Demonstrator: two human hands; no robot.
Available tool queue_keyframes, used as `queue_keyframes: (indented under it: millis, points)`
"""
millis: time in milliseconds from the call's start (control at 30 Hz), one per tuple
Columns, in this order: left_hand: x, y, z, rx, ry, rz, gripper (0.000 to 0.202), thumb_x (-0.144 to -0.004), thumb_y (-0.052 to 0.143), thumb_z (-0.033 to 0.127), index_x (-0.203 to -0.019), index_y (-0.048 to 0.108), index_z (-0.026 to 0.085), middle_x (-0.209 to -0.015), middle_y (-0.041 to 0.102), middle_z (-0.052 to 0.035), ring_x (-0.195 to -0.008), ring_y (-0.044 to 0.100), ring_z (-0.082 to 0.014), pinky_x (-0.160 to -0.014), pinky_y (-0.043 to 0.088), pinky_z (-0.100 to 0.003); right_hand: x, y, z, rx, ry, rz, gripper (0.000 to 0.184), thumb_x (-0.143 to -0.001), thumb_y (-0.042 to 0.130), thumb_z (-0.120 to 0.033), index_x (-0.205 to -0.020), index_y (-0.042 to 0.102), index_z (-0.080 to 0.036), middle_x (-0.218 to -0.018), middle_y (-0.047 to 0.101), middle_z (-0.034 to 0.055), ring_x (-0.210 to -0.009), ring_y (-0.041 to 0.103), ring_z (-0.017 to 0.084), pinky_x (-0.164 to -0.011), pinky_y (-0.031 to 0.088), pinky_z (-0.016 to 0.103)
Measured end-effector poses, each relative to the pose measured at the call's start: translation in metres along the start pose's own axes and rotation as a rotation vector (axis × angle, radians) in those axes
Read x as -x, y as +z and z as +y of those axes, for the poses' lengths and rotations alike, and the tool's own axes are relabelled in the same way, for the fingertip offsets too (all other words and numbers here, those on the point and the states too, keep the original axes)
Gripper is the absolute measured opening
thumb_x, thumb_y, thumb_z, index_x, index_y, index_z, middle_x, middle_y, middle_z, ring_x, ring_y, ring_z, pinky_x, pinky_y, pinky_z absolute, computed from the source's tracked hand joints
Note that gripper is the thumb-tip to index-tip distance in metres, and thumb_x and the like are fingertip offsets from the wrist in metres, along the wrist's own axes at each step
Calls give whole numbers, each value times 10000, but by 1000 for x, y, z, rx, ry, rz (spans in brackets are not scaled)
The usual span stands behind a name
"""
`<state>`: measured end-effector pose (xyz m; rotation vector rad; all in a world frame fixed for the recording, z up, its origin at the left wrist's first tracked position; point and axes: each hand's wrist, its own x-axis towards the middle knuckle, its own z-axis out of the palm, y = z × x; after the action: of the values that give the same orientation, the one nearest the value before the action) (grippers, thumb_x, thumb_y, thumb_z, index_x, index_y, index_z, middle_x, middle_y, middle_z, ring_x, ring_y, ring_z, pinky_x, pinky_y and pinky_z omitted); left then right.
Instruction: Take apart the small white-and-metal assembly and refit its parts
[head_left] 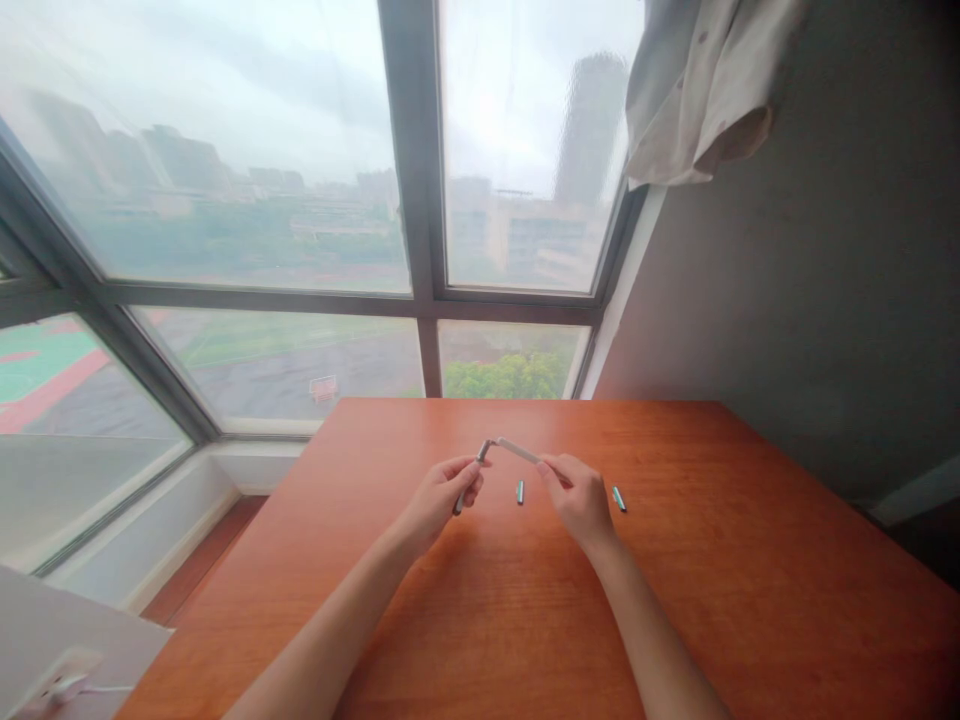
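My left hand [447,496] is closed around a slim razor handle [483,452], dark and silvery, whose upper end bends over to the right. My right hand [579,496] pinches a thin pale stick [517,449]; it slants up to the left, and its tip meets or nearly meets the razor handle's end. Whether the two touch I cannot tell. On the table between my hands lies a small razor cartridge [520,492], green and dark. A similar cartridge [619,498] rests just right of my right hand.
The reddish-brown wooden table [480,640] reaches to the windows, its far edge below the grey window frame [427,310]. Light cloth [697,90] hangs at the upper right before a dark wall [810,270]. A socket with a plugged-in white cable [105,688] is at lower left.
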<state>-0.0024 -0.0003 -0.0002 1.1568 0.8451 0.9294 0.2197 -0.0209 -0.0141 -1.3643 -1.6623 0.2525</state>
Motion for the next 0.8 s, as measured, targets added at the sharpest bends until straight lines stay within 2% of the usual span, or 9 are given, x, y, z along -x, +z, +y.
queue_keyframes:
  millis: [267, 800]
  points:
    - [1, 2, 2, 30, 3, -4, 381, -815, 603, 441, -1029, 657, 129, -676, 492, 0, -543, 394, -72, -519, 274, -210, 0, 2, -1, -116, 14, -12, 278, -888, 498, -370, -882, 709, -189, -810, 691, 61, -736, 628, 181, -661, 478, 250]
    - [0, 2, 2, -9, 26, 24, 433, -792, 611, 478, -1034, 655, 122, -677, 502, -3, -534, 393, -72, -509, 282, -213, 0, 3, 0, -94, 39, -23, 329, -892, 475, -413, -888, 718, -191, -807, 699, 72, -728, 633, 192, -650, 481, 257]
